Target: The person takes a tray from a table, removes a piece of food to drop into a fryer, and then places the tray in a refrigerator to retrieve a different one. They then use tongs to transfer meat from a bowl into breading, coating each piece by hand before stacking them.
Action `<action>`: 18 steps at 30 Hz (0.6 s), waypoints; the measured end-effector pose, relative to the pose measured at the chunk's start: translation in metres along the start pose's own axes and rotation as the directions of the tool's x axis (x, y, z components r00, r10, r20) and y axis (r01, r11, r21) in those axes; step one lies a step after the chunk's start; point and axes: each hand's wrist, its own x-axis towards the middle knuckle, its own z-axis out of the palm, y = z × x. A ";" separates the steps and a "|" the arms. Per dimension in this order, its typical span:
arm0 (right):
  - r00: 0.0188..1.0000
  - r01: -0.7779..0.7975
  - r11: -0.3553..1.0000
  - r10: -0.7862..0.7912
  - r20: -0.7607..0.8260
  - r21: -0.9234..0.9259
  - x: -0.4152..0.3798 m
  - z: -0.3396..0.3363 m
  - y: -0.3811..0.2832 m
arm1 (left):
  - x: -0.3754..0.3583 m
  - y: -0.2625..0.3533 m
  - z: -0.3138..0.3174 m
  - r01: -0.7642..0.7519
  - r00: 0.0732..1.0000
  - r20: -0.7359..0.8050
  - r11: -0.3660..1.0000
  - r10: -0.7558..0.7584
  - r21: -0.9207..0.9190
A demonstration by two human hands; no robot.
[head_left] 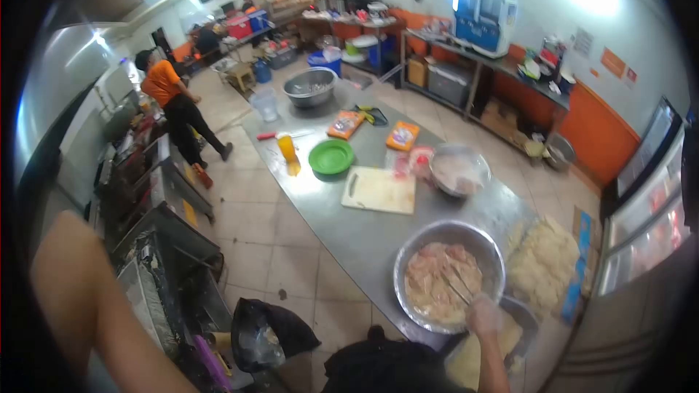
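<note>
My right hand (pixel 484 316), in what looks like a clear glove, is closed on metal tongs (pixel 457 285). The tongs reach into a large steel bowl (pixel 400 271) of raw, pale pink meat (pixel 435 284). Under my right forearm, a metal tray (pixel 526 332) holds pale yellow powder or batter. A big mound of pale dough or coated food (pixel 545 262) lies to the right of the bowl. My left arm shows large and bent at the lower left; its hand is out of frame.
The steel table (pixel 320 207) bears a white cutting board (pixel 378 191), a green plate (pixel 331 157), a yellow cup (pixel 286 148), orange packets (pixel 346 124) and a second bowl (pixel 460 170). A black-lined bin (pixel 273 335) stands below left. A co-worker in orange (pixel 162 81) stands at the left.
</note>
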 end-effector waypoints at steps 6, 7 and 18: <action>0.917 -0.143 0.986 0.166 0.363 -0.088 0.012 -0.065 -0.024 | 0.009 -0.009 0.007 -0.040 0.999 -0.011 0.999 0.040 -0.010; 0.917 -0.081 0.990 0.118 0.381 -0.112 0.015 -0.071 -0.021 | 0.009 -0.009 0.008 -0.047 0.999 -0.017 0.999 0.047 -0.013; 0.980 -0.035 0.988 0.063 0.191 -0.149 -0.021 -0.116 -0.022 | -0.040 0.048 0.056 -0.365 0.927 -0.047 0.873 0.371 -0.324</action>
